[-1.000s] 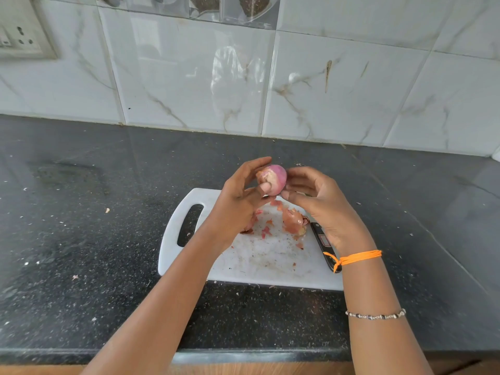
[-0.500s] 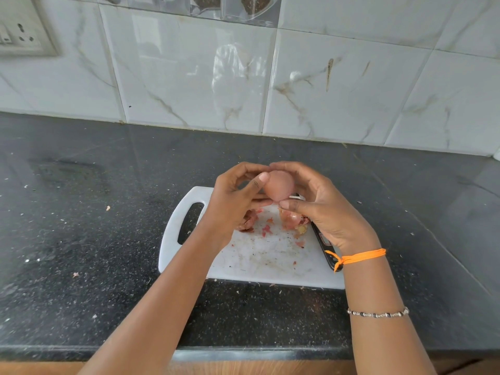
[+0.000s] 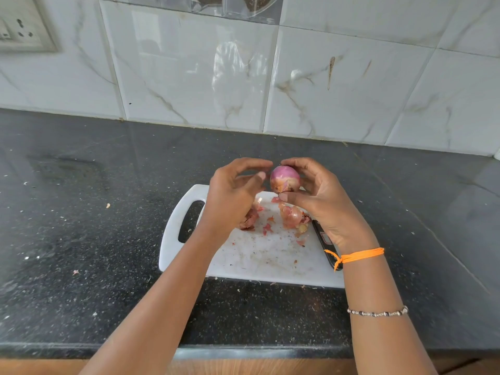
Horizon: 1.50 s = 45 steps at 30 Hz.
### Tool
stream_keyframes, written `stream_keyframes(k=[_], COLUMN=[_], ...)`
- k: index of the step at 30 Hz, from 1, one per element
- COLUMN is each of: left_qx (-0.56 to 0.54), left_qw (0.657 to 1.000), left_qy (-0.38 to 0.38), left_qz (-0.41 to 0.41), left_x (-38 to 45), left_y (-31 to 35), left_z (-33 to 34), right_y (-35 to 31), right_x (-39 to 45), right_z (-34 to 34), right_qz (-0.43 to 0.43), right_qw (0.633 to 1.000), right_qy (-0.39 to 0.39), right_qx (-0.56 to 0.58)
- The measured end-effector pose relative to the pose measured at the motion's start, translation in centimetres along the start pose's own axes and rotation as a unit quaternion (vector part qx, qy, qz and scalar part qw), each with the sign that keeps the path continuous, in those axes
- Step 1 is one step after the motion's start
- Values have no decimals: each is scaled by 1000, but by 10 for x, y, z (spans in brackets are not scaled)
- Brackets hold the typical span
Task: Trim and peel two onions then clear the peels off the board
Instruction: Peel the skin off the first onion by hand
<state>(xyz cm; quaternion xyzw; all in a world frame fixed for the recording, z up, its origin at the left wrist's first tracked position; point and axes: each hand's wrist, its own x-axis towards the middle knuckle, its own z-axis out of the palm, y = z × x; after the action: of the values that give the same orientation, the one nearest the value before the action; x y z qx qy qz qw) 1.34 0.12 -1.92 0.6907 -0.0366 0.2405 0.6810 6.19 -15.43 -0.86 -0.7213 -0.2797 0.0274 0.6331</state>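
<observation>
Black speckled worktop (image 3: 81,239) carries a white chopping board (image 3: 265,261) below marble wall tiles. Above the board's far edge, the right hand (image 3: 322,201) pinches a half-peeled red onion (image 3: 284,179); the left hand (image 3: 232,196) curls loosely beside it, holding nothing. Onion peels (image 3: 293,216) lie on the board.

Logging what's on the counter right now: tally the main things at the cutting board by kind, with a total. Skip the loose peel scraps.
Onions: 2, one held above the board, one lying on it among peels
White cutting board: 1
Black-handled knife: 1
Hands: 2, left hand, right hand
Total: 6
</observation>
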Motion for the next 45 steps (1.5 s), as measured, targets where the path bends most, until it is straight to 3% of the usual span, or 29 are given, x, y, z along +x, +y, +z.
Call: stream_keyframes(k=[3, 6, 25, 32, 45], left_qx=[143, 183, 216, 141, 139], left_qw=[983, 973, 967, 988, 988], left_qy=[27, 29, 29, 9, -15], left_qz=[110, 140, 132, 69, 60], left_x=[-4, -6, -4, -6, -5], left_y=[-1, -4, -4, 1, 0], left_z=[4, 7, 4, 5, 1], right_y=[0, -1, -1, -4, -3], right_x=[0, 0, -1, -2, -2], right_z=[2, 2, 3, -1, -3], right_qz=[-1, -1, 5, -4, 4], right_qw=[1000, 1000, 996, 997, 997], right_qy=[-1, 2, 4, 20, 10], right_qx=[-6, -30, -90, -74, -78])
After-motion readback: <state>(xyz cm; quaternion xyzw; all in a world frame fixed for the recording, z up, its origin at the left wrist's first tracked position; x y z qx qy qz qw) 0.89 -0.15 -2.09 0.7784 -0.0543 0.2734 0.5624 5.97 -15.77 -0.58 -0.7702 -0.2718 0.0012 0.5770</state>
